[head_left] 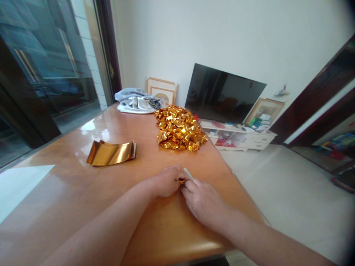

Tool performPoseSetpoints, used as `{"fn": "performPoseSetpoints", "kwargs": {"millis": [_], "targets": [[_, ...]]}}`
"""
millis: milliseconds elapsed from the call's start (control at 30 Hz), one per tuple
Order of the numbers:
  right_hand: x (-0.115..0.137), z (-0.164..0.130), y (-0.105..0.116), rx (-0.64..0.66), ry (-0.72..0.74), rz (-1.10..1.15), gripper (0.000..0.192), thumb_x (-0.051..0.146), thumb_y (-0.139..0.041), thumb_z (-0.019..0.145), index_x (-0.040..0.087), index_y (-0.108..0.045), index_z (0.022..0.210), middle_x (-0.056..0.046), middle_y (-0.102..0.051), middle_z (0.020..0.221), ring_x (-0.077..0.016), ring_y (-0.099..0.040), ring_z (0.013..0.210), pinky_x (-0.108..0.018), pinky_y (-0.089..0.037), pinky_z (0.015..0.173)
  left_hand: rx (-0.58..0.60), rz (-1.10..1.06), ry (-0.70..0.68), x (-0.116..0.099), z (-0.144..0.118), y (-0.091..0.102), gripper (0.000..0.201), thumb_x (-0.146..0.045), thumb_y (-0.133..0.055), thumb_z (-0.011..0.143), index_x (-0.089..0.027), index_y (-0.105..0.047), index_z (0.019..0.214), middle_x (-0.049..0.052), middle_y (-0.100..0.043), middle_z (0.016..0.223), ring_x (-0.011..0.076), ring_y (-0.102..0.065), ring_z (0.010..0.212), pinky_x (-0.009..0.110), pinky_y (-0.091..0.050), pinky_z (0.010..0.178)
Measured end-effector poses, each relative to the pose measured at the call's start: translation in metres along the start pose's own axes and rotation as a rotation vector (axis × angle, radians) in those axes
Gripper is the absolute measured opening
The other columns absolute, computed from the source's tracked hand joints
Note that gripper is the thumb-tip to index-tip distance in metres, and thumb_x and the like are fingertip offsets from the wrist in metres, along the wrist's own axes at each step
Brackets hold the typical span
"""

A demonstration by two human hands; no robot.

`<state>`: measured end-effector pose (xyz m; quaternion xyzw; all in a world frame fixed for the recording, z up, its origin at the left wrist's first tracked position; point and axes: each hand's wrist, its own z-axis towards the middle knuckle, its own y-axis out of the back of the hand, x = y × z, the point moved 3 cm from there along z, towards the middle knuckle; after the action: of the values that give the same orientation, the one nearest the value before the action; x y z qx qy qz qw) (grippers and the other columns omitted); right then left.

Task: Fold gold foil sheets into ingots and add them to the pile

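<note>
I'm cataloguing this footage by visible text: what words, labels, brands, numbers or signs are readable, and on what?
None can be read.
Gold foil sheets, pile of folded gold pieces: no lettering visible.
Television: no legible brand.
Round red item, small boxes on the white cabinet: too small and blurred to tell whether they carry writing.

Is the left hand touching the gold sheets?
No, tabletop shows between the sheets and the left hand, which meets the right hand at a small gold piece.
</note>
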<state>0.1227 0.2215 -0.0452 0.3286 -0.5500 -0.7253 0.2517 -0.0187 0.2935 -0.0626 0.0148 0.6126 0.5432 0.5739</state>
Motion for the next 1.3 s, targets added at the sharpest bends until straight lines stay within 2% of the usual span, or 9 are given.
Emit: {"fn": "performPoseSetpoints", "kwargs": {"millis": [267,500,667,833,1000,1100,1300], "targets": [[0.005,0.000,0.002,-0.030,-0.053,0.000,0.024,0.015,-0.048,0.099,0.012,-0.068,0.110,-0.011,-0.065,0.102,-0.0238,-0.061,0.096,-0.037,-0.051,0.083,-0.008,-0.022,0.029,-0.005,0.000,0.003,0.040,-0.005,-0.046,0.083,-0.026,-0.078,0.094,0.002,-0.073,0.094,0.0194,-0.061,0.092,0.031,-0.047,0.088],[0.008,0.003,0.005,-0.069,-0.043,0.009,0.023,0.016,-0.051,0.097,0.010,-0.068,0.112,-0.012,-0.066,0.105,-0.0243,-0.060,0.100,-0.038,-0.050,0.090,0.002,-0.001,0.036,-0.016,0.000,0.008,0.029,-0.013,-0.051,0.088,-0.024,-0.077,0.093,0.004,-0.071,0.094,0.0200,-0.061,0.093,0.032,-0.048,0.089],[0.006,-0.006,0.007,-0.104,-0.064,0.036,0.025,0.019,-0.048,0.099,0.011,-0.068,0.111,-0.012,-0.066,0.103,-0.0243,-0.059,0.101,-0.038,-0.049,0.090,0.024,0.015,0.071,-0.021,-0.001,0.010,0.029,-0.017,-0.048,0.092,-0.024,-0.076,0.094,0.005,-0.070,0.098,0.0198,-0.060,0.098,0.032,-0.047,0.092],[0.000,-0.026,0.015,-0.055,-0.155,0.064,0.024,0.023,-0.047,0.099,0.016,-0.070,0.101,-0.010,-0.067,0.099,-0.0252,-0.056,0.092,-0.039,-0.047,0.080,0.017,0.040,0.089,-0.020,-0.002,0.009,0.028,-0.018,-0.050,0.091,-0.025,-0.076,0.100,0.004,-0.069,0.103,0.0193,-0.060,0.100,0.032,-0.047,0.094],[-0.009,-0.043,0.024,-0.013,-0.260,0.108,0.024,0.027,-0.046,0.099,0.020,-0.069,0.099,-0.008,-0.066,0.098,-0.0254,-0.054,0.091,-0.039,-0.043,0.079,-0.012,0.039,0.083,-0.016,-0.002,0.006,0.032,-0.010,-0.053,0.084,-0.024,-0.077,0.100,0.005,-0.068,0.102,0.0195,-0.061,0.099,0.032,-0.047,0.092],[-0.014,-0.051,0.028,-0.004,-0.322,0.152,0.023,0.028,-0.047,0.099,0.020,-0.069,0.099,-0.008,-0.065,0.096,-0.0240,-0.053,0.091,-0.038,-0.041,0.081,-0.023,0.051,0.082,-0.015,-0.003,0.004,0.032,-0.011,-0.051,0.086,-0.025,-0.077,0.099,0.004,-0.068,0.102,0.0192,-0.061,0.098,0.031,-0.047,0.090],[-0.029,-0.056,0.029,-0.060,-0.473,0.411,0.027,0.026,-0.048,0.098,0.020,-0.069,0.082,-0.004,-0.063,0.087,-0.0174,-0.056,0.086,-0.029,-0.039,0.077,-0.048,0.085,0.063,-0.020,-0.004,0.004,0.025,-0.017,-0.051,0.092,-0.026,-0.074,0.095,0.003,-0.066,0.100,0.0186,-0.060,0.097,0.030,-0.045,0.088]]}}
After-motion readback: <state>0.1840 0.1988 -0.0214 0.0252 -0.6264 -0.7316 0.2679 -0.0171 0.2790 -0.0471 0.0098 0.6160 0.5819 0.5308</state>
